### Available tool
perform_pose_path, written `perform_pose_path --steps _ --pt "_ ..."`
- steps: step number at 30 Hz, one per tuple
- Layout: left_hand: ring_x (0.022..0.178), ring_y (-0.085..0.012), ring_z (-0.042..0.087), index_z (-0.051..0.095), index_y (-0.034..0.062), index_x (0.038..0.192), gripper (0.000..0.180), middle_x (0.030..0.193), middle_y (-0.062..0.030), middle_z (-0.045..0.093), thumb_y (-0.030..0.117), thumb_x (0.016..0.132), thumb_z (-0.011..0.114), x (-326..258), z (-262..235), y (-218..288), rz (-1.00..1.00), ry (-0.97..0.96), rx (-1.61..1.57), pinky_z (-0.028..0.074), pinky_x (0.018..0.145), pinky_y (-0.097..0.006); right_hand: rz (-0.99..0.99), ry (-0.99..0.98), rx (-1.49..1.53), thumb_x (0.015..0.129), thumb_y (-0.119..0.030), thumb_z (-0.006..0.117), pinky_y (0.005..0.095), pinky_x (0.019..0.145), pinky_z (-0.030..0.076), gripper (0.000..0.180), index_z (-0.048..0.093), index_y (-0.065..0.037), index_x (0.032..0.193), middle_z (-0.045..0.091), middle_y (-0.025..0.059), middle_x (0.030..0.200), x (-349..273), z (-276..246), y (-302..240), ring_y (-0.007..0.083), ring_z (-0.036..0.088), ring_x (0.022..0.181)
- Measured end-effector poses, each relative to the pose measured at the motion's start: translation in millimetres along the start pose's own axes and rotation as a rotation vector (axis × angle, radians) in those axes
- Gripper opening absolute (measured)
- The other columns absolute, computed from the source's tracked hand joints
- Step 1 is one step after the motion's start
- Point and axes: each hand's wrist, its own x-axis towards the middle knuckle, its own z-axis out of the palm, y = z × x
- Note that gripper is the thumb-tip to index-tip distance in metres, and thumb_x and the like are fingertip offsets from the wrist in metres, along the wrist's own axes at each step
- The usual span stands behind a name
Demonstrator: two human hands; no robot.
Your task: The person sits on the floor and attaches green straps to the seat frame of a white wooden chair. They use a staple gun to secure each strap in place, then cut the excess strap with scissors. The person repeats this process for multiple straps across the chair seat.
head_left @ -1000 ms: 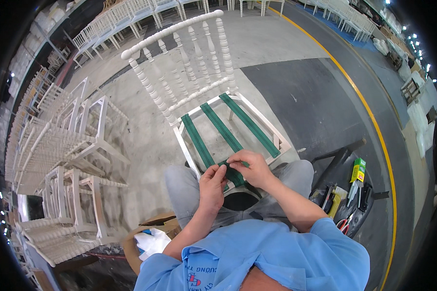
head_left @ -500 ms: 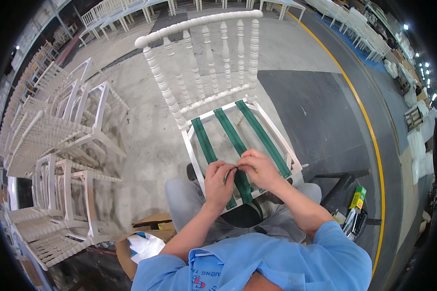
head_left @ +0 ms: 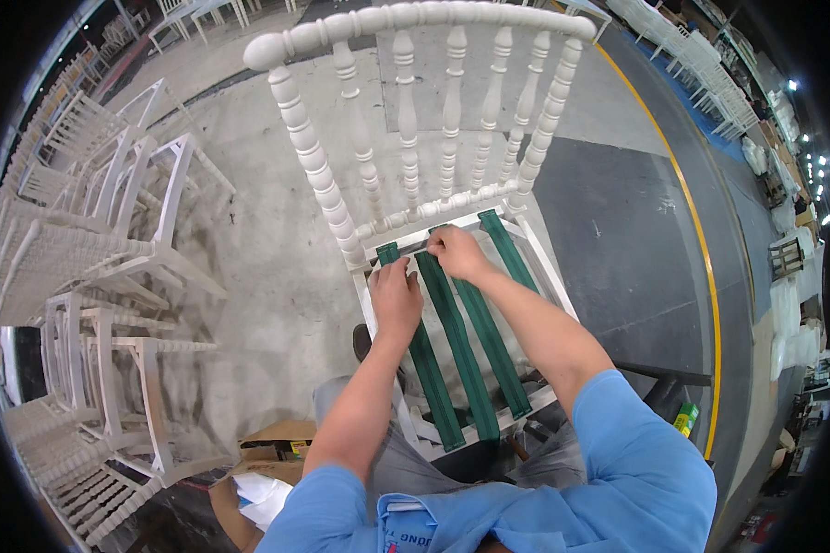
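In front of me stands a white chair [head_left: 424, 221] with a back of turned spindles and an open seat frame. Several green straps [head_left: 461, 341] run from the back of the seat to its front rail. My left hand [head_left: 397, 304] lies over the back end of the leftmost strap [head_left: 426, 369], fingers bent together; what they grip, if anything, is hidden. To the right, my right hand [head_left: 458, 252] is closed in a pinch on the back end of a green strap near the middle. The right forearm covers part of the rightmost strap [head_left: 507, 249].
White chairs [head_left: 111, 240] are piled on the left. A cardboard box [head_left: 235, 516] with white sheeting sits at lower left. At lower right are a black bar [head_left: 664, 373] and a green-yellow box [head_left: 685, 419]. A yellow floor line [head_left: 710, 286] runs down the right.
Both hands have moved from the front middle of the seat to its back end, now farther apart. The chair back appears larger and nearer. A strap now lies at a different slant.
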Motion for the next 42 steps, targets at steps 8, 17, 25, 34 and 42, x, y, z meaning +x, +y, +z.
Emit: perform_pose_path --steps 8,17,25,34,42 --pt "0.145 -0.0441 0.037 0.060 0.0048 0.138 0.045 0.150 -0.0123 0.052 0.022 0.096 0.063 6.7 25.6 -12.4 0.086 -0.117 0.236 0.026 0.122 -0.057 0.031 -0.030 -0.151 0.086 -0.015 0.066 0.0476 0.091 0.054 0.014 0.077 -0.007 0.090 0.075 0.0184 0.094 50.4 37.9 22.7 0.0367 0.070 0.099" --pt "0.155 -0.0432 0.021 0.045 0.0107 0.157 0.058 0.167 -0.0043 0.034 0.033 0.104 0.051 9.8 38.7 -19.0 0.111 -0.202 0.401 0.013 0.126 -0.059 0.095 0.026 -0.201 0.087 -0.025 0.070 0.0489 0.089 0.054 0.020 0.078 -0.007 0.091 0.075 0.0182 0.093 53.1 43.3 20.4 0.0374 0.070 0.099" --pt "0.155 -0.0427 0.021 0.041 0.0120 0.159 0.059 0.168 -0.0020 0.032 0.034 0.104 0.050 8.6 39.5 -20.4 0.107 -0.207 0.403 0.012 0.126 -0.058 0.094 0.211 0.293 0.091 -0.012 0.073 0.0345 0.079 0.054 0.018 0.073 -0.001 0.105 0.072 0.0132 0.097 -32.1 -14.3 27.9 0.0245 0.070 0.089" --pt "0.156 -0.0419 0.019 0.038 0.0149 0.160 0.060 0.169 -0.0005 0.031 0.035 0.104 0.051 10.1 41.0 -6.0 0.081 -0.249 0.465 0.011 0.127 -0.057 0.850 0.761 0.182 0.097 -0.016 0.070 0.0267 0.064 0.048 0.018 0.072 0.001 0.103 0.066 0.0002 0.081 -441.0 -193.7 125.2 0.0070 0.057 0.072" --pt "0.156 -0.0416 0.021 0.042 0.0158 0.158 0.059 0.167 0.0011 0.035 0.034 0.103 0.053 5.9 53.7 8.4 0.095 -0.227 0.367 0.011 0.127 -0.058 1.407 0.775 -0.209 0.083 -0.014 0.081 0.0391 0.071 0.054 0.039 0.067 0.005 0.114 0.070 0.0100 0.090 -706.6 -158.7 120.8 0.0248 0.068 0.079"
